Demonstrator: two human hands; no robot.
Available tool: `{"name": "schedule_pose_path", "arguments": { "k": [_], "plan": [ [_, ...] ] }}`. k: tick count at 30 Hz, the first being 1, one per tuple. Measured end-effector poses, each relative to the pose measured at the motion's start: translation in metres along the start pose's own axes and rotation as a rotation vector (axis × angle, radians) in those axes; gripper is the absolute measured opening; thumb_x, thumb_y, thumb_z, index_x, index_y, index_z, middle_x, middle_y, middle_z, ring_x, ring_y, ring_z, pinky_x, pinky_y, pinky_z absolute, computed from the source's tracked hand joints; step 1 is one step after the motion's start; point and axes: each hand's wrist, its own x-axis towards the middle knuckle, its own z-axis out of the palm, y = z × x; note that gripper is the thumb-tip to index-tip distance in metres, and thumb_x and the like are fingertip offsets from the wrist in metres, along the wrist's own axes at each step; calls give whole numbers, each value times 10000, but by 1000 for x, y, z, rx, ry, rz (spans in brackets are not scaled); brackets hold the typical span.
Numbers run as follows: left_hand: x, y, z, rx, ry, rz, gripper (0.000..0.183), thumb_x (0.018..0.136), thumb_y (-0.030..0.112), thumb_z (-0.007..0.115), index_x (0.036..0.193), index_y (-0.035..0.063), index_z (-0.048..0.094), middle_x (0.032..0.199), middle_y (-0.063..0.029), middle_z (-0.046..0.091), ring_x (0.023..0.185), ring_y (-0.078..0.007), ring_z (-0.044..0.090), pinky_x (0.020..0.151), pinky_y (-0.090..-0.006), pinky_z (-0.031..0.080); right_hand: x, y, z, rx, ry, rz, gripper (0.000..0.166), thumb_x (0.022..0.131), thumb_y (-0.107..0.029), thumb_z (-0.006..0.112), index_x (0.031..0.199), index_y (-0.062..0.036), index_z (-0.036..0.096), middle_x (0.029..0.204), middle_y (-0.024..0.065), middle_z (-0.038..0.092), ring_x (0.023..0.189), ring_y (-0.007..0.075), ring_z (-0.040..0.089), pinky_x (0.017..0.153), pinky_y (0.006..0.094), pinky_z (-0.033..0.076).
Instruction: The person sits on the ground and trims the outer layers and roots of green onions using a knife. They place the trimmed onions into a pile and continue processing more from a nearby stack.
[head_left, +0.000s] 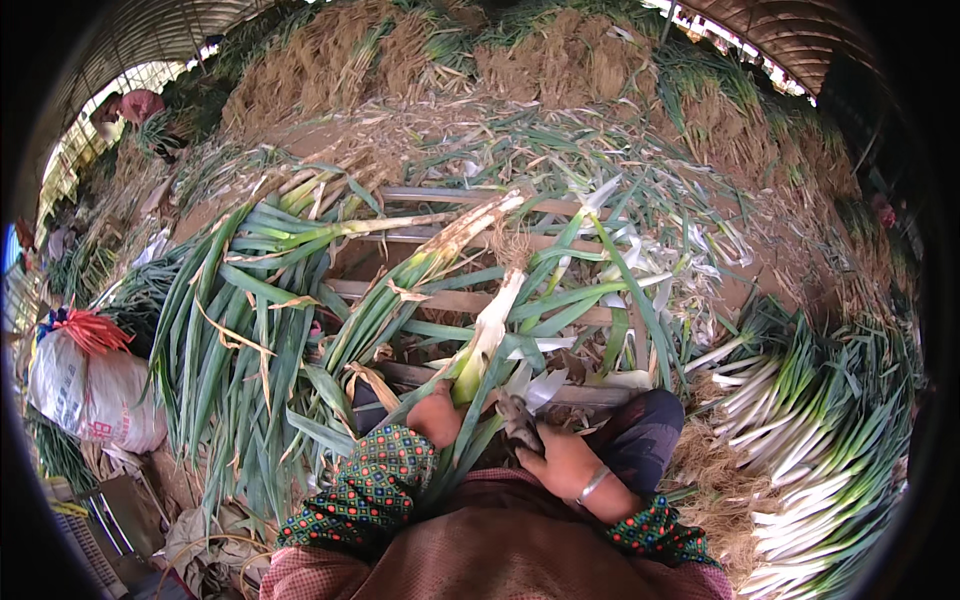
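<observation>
My left hand (437, 415) grips a large scallion (491, 322) where its white stalk turns into green leaves. The stalk leans up and away, with its hairy roots (511, 244) at the far end. My right hand (566, 461) is just right of the scallion's leaves, a metal bracelet on its wrist. A dark, dirty covering (519, 421) is over its fingers. Strips of pale sheath (546, 388) lie by these fingertips; whether they are pinched is hidden. Unpeeled scallions (450, 244) with dry brown skins rest on a slatted wooden rack (457, 300) before me.
Stalks with clean white shanks (795, 517) are piled at my right. A tied white sack (97, 390) bearing writing stands at the left. Peeled scraps (540, 142) litter the ground beyond the rack, before rooty heaps (562, 64). A person (141, 112) bends over, far left.
</observation>
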Motion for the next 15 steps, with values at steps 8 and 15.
{"name": "schedule_pose_path", "arguments": {
  "k": [8,15],
  "plan": [
    [-4,7,14,327,3,11,727,823,396,574,1431,139,271,931,-226,636,831,-379,633,737,-468,504,6,0,-4,-69,8,42,436,845,-336,574,1005,63,501,882,295,592,832,443,579,758,484,464],
    [-7,10,24,417,74,89,747,821,510,552,1422,130,321,970,-237,626,865,-394,617,791,-488,471,154,48,-9,-160,75,308,407,832,-358,579,938,33,616,924,262,632,866,412,614,757,480,488]
  ]
}}
